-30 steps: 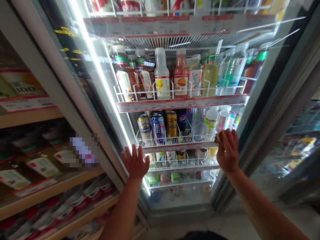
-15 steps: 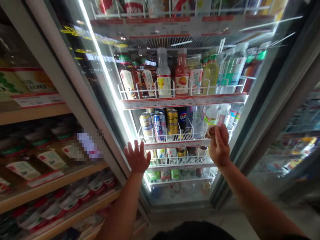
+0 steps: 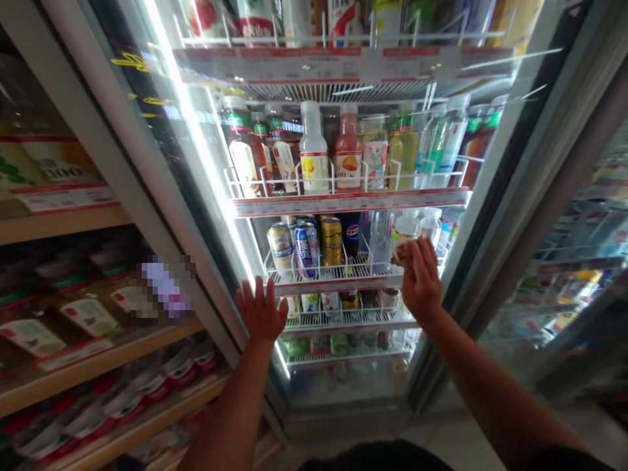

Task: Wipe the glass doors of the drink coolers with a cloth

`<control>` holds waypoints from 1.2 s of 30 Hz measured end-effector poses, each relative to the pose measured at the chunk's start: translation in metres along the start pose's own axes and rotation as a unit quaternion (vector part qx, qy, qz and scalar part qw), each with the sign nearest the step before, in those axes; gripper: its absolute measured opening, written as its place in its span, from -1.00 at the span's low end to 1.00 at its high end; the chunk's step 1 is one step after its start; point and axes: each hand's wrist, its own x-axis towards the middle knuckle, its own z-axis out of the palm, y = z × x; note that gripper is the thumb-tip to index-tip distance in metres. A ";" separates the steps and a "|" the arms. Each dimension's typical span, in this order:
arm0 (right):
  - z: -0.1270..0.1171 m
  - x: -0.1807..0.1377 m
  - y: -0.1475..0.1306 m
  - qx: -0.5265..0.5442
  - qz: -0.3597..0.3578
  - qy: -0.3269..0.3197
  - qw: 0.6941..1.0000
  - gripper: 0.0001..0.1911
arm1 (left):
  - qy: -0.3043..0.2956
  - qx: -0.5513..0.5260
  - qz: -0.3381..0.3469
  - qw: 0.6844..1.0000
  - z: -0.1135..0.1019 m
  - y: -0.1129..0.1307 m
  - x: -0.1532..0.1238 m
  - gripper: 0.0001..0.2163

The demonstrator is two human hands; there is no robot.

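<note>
My left hand point(image 3: 260, 313) lies flat with fingers spread against the glass door point(image 3: 338, 392) of a lit drinks cooler, near its left edge. On the right side of the same glass, my right hand point(image 3: 420, 281) has its fingers pressed together over a small, crumpled brownish cloth point(image 3: 400, 256). Most of the cloth is hidden behind the fingers. Behind the glass, between my hands, a blue can point(image 3: 307, 250) and a gold can point(image 3: 331, 242) stand on a wire shelf.
Shelves of bottles, including a red juice bottle point(image 3: 348, 154), fill the cooler above. A dark metal frame point(image 3: 444, 353) borders the door on the right. To the left stands a wooden shelf point(image 3: 122, 350) of bottles and red-and-white tubs.
The view has shifted slightly, so the scene sits a little further left. My right hand has moved slightly up the glass with the cloth; my left hand stays flat.
</note>
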 end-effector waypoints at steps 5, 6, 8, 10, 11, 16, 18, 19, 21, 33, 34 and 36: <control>-0.004 -0.044 -0.009 0.020 -0.062 -0.132 0.989 -0.34 | -0.009 -0.001 -0.021 1.000 0.002 -0.001 -0.003 -0.36; -0.005 -0.045 -0.008 0.024 -0.072 -0.151 0.986 -0.34 | -0.008 0.000 -0.019 1.000 0.003 -0.001 -0.003 -0.36; -0.008 -0.028 -0.003 0.022 -0.068 -0.133 0.989 -0.33 | -0.008 -0.001 -0.022 1.000 0.003 -0.001 -0.004 -0.37; -0.009 -0.001 0.004 0.011 -0.044 -0.061 0.997 -0.32 | -0.015 -0.006 -0.040 0.999 0.003 0.000 -0.004 -0.39; -0.008 0.011 0.006 0.009 -0.029 -0.036 0.999 -0.31 | -0.020 -0.008 -0.048 0.999 0.003 0.000 -0.005 -0.39; -0.004 -0.011 -0.006 0.069 -0.016 -0.024 0.997 -0.35 | -0.023 -0.019 -0.039 0.999 0.002 0.000 -0.006 -0.39; -0.004 -0.035 -0.011 0.096 -0.045 -0.090 0.990 -0.38 | -0.025 -0.023 -0.041 0.999 0.002 0.000 -0.007 -0.40; -0.005 -0.041 -0.011 0.103 -0.058 -0.117 0.986 -0.40 | -0.028 -0.020 -0.044 0.998 0.002 0.000 -0.006 -0.40; -0.008 -0.035 -0.005 0.094 -0.070 -0.120 0.986 -0.41 | -0.035 -0.005 -0.047 0.998 0.002 0.000 -0.006 -0.40; -0.018 -0.038 -0.010 -0.019 -0.068 -0.129 0.989 -0.34 | -0.045 -0.028 -0.072 0.996 0.003 0.000 -0.006 -0.38; -0.018 -0.033 -0.009 -0.023 -0.070 -0.126 0.989 -0.35 | -0.039 -0.025 -0.064 0.997 0.003 0.000 -0.005 -0.38; -0.018 -0.015 -0.004 -0.039 -0.060 -0.092 0.993 -0.33 | -0.030 -0.014 -0.052 0.998 0.003 0.001 -0.005 -0.39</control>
